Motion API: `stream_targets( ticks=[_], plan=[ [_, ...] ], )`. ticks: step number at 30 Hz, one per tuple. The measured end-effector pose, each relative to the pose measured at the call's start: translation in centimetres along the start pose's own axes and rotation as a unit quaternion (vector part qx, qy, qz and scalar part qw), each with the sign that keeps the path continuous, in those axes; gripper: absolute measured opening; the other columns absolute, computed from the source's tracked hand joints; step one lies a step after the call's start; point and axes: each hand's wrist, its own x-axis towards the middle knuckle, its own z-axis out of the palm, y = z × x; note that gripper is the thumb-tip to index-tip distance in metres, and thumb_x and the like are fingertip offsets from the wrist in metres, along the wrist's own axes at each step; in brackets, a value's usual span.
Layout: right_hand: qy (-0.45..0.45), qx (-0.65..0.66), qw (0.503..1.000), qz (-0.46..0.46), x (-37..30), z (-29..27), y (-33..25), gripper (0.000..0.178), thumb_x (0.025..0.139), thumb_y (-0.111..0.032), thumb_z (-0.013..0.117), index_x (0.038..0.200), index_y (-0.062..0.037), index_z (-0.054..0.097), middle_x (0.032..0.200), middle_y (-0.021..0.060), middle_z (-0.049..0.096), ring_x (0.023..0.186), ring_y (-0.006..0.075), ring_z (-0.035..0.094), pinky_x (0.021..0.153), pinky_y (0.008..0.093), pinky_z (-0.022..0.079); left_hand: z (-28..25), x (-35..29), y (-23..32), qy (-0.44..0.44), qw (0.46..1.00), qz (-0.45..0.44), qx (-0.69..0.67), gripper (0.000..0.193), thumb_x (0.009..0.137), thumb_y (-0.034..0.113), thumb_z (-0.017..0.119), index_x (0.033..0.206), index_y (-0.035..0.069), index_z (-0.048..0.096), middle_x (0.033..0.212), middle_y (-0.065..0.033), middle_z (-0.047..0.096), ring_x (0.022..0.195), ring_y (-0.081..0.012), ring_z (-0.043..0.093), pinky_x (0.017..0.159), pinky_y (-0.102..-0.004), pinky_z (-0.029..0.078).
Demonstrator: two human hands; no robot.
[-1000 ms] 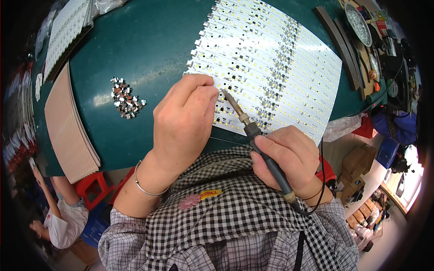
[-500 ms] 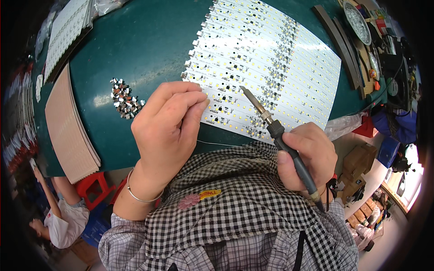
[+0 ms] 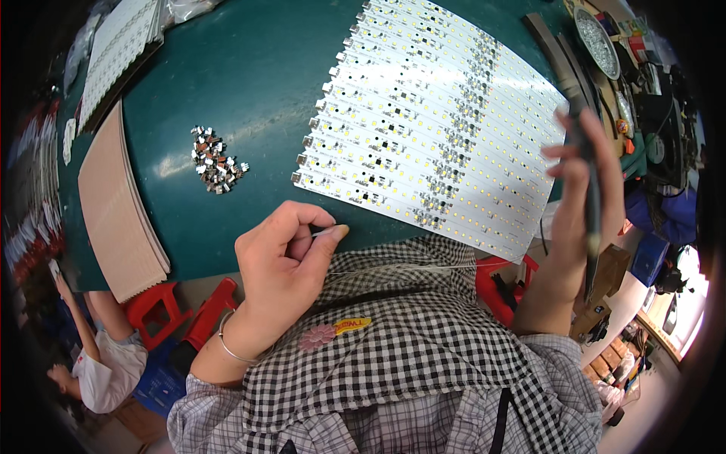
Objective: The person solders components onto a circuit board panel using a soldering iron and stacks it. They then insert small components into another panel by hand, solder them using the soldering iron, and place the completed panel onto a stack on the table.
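Observation:
My left hand (image 3: 278,253) is closed just off the near edge of the board panel, thumb and forefinger pinching a thin silvery solder wire (image 3: 321,232). A fine strand of it trails to the right across the checked apron. At the right, my right hand (image 3: 569,216) is wrapped round a dark-handled soldering iron (image 3: 593,197), blurred by motion, its upper end near the panel's right edge. The white LED strip panel (image 3: 499,174) lies on the green table, with small connectors (image 3: 308,141) along its left edge. Left of it is a pile of small white-and-brown connectors (image 3: 215,160).
A stack of brown boards (image 3: 121,212) lies on the table's left, with more white panels (image 3: 117,57) behind. Dark bars (image 3: 544,38) and a metal bowl (image 3: 596,41) stand at the far right. Red stools (image 3: 155,306) are below the table; another person (image 3: 113,363) sits at left.
My right hand has swung up and right with the soldering iron, away from the panel. My left hand has drawn back toward me, uncovering the panel's near left corner. The panel has turned slightly.

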Motion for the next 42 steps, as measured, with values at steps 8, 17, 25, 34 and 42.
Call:
stream_targets(
  ticks=[8,17,25,34,42],
  plan=[
    [-0.139,-0.220,0.959,-0.109,8.0,2.1,4.8,0.014,0.091,-0.012,0.062,0.104,-0.0080,0.061,0.086,0.0156,0.065,0.078,0.0260,0.066,0.069,0.0338,0.048,0.5,-1.0,-0.4,0.026,1.000,-0.014,0.007,0.018,0.086,0.002,0.070,0.104,-0.001,0.070,0.066,-0.0007,0.055,0.053,-0.0035,0.042,0.048,-0.0207,0.036],
    [-0.141,-0.175,0.952,-0.210,8.1,5.8,7.6,0.019,0.081,-0.007,0.069,0.098,-0.0076,0.059,0.085,0.0129,0.063,0.085,0.0327,0.058,0.074,0.0410,0.046,0.7,0.1,1.9,-0.054,0.903,-0.295,-0.308,0.031,0.093,0.008,0.066,0.119,-0.006,0.059,0.076,0.0004,0.059,0.058,-0.0012,0.048,0.049,-0.0168,0.038],
    [-0.032,0.072,0.993,-0.083,12.0,-0.4,3.3,0.040,0.071,0.000,0.078,0.105,-0.0047,0.058,0.086,0.0040,0.059,0.081,0.0132,0.057,0.077,0.0268,0.048,0.2,2.4,6.5,0.138,0.930,-0.031,-0.340,0.013,0.087,-0.001,0.068,0.090,0.005,0.057,0.076,0.0022,0.057,0.055,-0.0002,0.042,0.045,-0.0162,0.028],
    [0.076,0.242,0.967,-0.021,9.4,-3.4,-1.9,0.037,0.073,0.005,0.076,0.106,-0.0039,0.062,0.094,0.0017,0.063,0.086,0.0092,0.059,0.078,0.0220,0.047,-4.8,5.4,10.6,0.183,0.907,0.295,-0.239,0.012,0.087,-0.005,0.067,0.094,-0.001,0.059,0.098,-0.0121,0.068,0.085,-0.0143,0.065,0.079,-0.0248,0.052],
    [0.054,0.329,0.942,-0.039,3.1,-1.6,3.7,0.038,0.092,-0.030,0.058,0.105,0.0053,0.062,0.109,0.0179,0.068,0.094,0.0219,0.065,0.085,0.0313,0.051,-4.4,3.0,6.5,0.082,0.954,0.213,-0.194,0.024,0.078,-0.017,0.062,0.097,-0.002,0.067,0.097,-0.0121,0.070,0.084,-0.0135,0.066,0.067,-0.0222,0.051]
  ],
)
